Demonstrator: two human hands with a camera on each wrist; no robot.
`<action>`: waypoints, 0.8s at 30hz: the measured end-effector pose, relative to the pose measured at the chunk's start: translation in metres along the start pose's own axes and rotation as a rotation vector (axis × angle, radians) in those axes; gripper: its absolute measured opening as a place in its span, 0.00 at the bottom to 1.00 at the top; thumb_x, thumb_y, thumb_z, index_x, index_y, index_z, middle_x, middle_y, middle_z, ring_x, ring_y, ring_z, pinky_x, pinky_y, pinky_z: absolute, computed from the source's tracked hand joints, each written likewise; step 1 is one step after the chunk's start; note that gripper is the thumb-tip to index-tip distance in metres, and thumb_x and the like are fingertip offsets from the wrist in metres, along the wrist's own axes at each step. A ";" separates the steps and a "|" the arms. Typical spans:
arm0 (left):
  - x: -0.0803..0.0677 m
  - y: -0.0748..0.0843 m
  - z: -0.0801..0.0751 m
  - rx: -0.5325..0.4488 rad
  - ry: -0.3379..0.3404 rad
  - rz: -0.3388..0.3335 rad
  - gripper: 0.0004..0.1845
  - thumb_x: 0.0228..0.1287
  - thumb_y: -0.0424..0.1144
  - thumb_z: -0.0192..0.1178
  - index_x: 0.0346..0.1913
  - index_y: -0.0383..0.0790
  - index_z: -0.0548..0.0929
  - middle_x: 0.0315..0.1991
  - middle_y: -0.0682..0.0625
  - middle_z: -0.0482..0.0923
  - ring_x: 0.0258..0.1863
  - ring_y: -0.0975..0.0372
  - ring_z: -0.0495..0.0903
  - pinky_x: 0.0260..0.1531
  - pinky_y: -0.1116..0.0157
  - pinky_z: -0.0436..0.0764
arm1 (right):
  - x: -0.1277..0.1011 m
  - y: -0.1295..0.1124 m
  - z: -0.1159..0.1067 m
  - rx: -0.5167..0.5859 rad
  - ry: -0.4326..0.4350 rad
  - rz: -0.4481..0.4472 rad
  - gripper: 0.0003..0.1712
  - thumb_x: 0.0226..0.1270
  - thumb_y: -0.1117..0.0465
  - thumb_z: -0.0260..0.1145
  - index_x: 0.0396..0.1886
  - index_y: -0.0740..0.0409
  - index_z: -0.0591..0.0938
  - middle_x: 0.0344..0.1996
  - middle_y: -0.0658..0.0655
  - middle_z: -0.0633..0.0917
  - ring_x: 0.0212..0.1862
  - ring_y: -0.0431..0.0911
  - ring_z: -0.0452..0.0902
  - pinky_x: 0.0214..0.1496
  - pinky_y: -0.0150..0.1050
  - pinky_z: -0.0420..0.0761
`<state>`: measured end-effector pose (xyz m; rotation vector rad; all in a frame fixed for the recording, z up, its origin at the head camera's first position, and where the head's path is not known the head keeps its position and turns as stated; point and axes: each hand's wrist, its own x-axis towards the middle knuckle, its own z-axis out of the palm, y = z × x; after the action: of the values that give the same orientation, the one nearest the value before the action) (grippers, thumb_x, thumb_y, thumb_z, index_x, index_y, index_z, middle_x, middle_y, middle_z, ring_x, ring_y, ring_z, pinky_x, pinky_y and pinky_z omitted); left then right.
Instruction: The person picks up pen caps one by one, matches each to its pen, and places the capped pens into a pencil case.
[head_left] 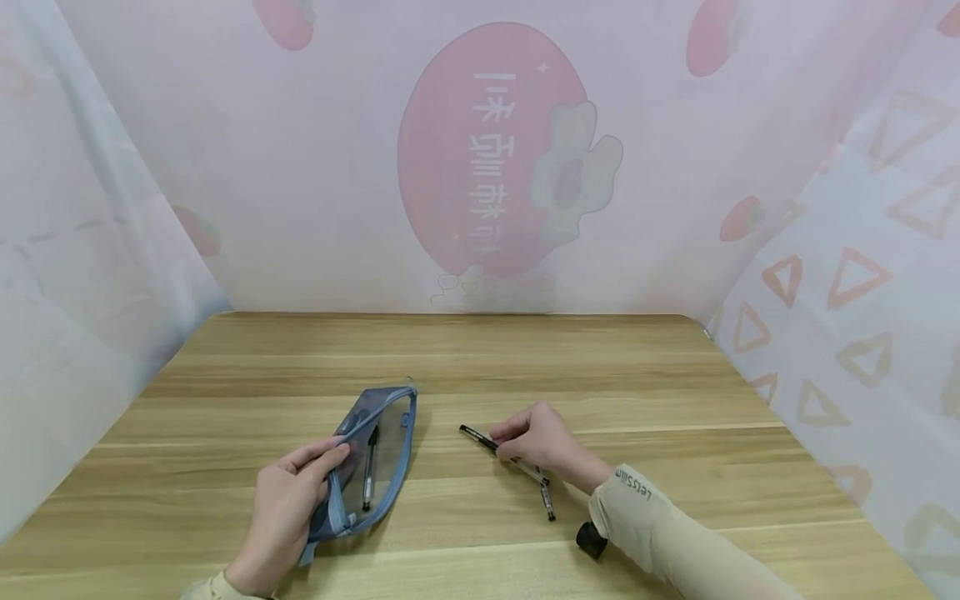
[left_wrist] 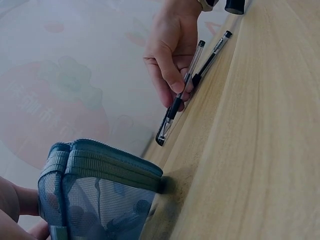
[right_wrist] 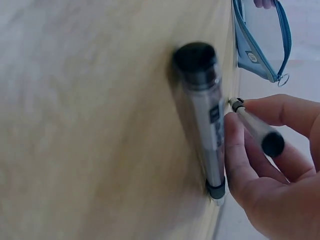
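Observation:
My left hand [head_left: 281,496] grips the near-left side of a blue mesh pencil case [head_left: 403,471], thumb over its edge. The zipped mouth gapes, and a black-capped clear pen [head_left: 369,475] shows inside. To the right, my right hand [head_left: 551,446] pinches another clear pen [left_wrist: 186,90] between thumb and fingers, its capped end [head_left: 480,438] pointing toward the case. A third pen [right_wrist: 207,120] lies on the table beside that hand, partly behind the held one in the head view. The right wrist view also has the case [right_wrist: 250,45] beyond the fingers.
Under everything is a wood-grain table [head_left: 450,350]. A black cylindrical thing [head_left: 591,540] sits beside the right sleeve. Printed white cloth [head_left: 322,167] hangs behind the table and along both sides.

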<state>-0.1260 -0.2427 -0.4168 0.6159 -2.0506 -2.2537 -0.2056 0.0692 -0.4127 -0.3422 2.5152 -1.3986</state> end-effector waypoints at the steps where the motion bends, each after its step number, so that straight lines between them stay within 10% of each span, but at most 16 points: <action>1: 0.000 0.000 0.000 -0.004 -0.002 0.000 0.20 0.64 0.40 0.68 0.55 0.33 0.83 0.39 0.51 0.84 0.16 0.69 0.62 0.15 0.72 0.63 | 0.000 0.000 0.000 0.002 0.004 0.009 0.13 0.51 0.71 0.76 0.39 0.59 0.90 0.38 0.52 0.88 0.46 0.45 0.82 0.50 0.42 0.81; 17: 0.000 0.000 0.000 0.000 -0.002 0.001 0.19 0.63 0.41 0.69 0.54 0.34 0.84 0.40 0.52 0.83 0.13 0.69 0.57 0.15 0.72 0.62 | -0.003 -0.002 0.000 0.164 0.041 0.058 0.10 0.52 0.70 0.76 0.36 0.58 0.91 0.35 0.54 0.88 0.41 0.45 0.82 0.40 0.38 0.82; 24: -0.001 0.000 -0.001 -0.007 -0.003 0.003 0.18 0.64 0.40 0.69 0.53 0.35 0.84 0.39 0.52 0.84 0.14 0.69 0.59 0.15 0.73 0.63 | -0.009 -0.011 0.001 0.159 0.078 0.073 0.09 0.53 0.65 0.77 0.36 0.53 0.92 0.38 0.52 0.88 0.49 0.46 0.79 0.52 0.43 0.78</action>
<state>-0.1253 -0.2431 -0.4164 0.6088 -2.0424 -2.2606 -0.1962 0.0655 -0.4029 -0.1675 2.4294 -1.5993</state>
